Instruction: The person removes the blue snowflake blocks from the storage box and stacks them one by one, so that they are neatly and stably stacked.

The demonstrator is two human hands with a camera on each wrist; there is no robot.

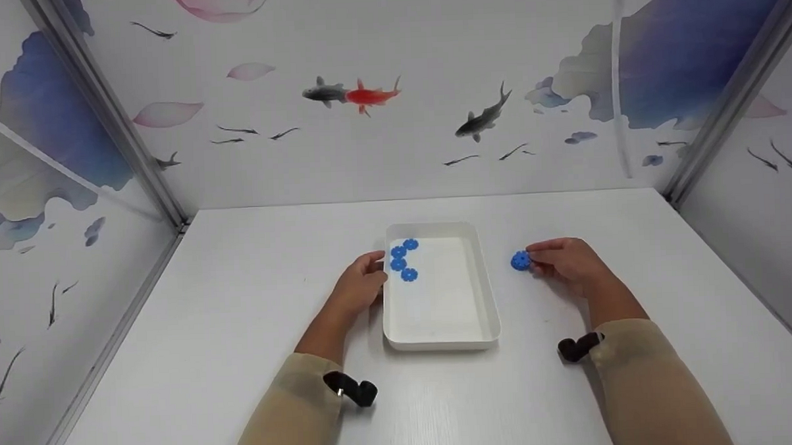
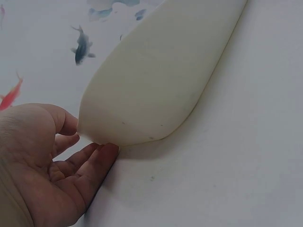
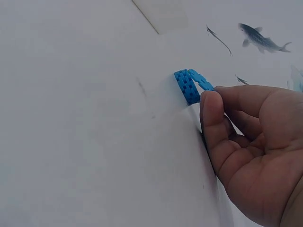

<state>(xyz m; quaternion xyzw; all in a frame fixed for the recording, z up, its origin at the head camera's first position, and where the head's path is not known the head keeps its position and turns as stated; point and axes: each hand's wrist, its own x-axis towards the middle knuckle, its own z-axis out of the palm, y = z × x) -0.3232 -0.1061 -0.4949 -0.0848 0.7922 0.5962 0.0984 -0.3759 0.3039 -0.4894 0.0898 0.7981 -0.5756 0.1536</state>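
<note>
Sleeves (image 1: 658, 384), tray (image 1: 442, 306) lengthwise forward, right fingers (image 3: 213, 111) pinching tilted disc (image 3: 200, 79)

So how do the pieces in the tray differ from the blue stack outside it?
The four blue pieces lie spread out inside the white tray; the blue stack sits on the table. The pieces appear one layer deep; the stack has several layers. The right hand pinches a tilted piece by the stack; no hand touches the four pieces. Both are blue with notched edges.
</note>
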